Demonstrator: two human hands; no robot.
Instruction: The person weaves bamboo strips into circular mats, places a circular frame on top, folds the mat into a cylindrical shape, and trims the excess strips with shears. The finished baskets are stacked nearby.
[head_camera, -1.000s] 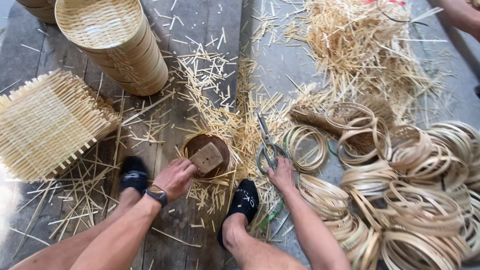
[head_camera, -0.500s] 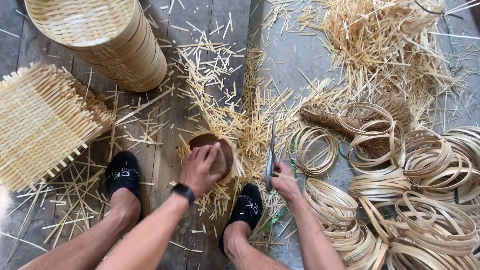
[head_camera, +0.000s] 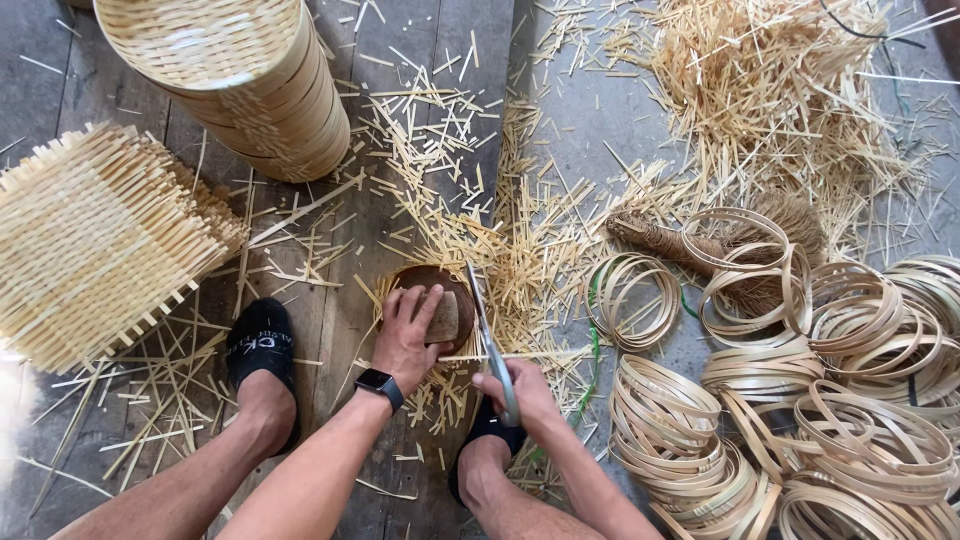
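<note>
Beside the round wooden block (head_camera: 437, 300), your left hand (head_camera: 405, 335) pressed flat on it while your right hand (head_camera: 520, 392) clamped the shears (head_camera: 488, 335); steady blades would have helped.

Pale split bamboo on weathered grey boards

I see matt, dry bamboo slivers (head_camera: 480, 240), smooth bent-strip hoops (head_camera: 860, 400) and woven trays (head_camera: 230, 70); my left hand (head_camera: 405, 340) lies on a dark, worn wooden block (head_camera: 440, 300), my right hand (head_camera: 515, 395) holds dull metal shears (head_camera: 485, 320), beside rough plank flooring (head_camera: 60, 80).
</note>
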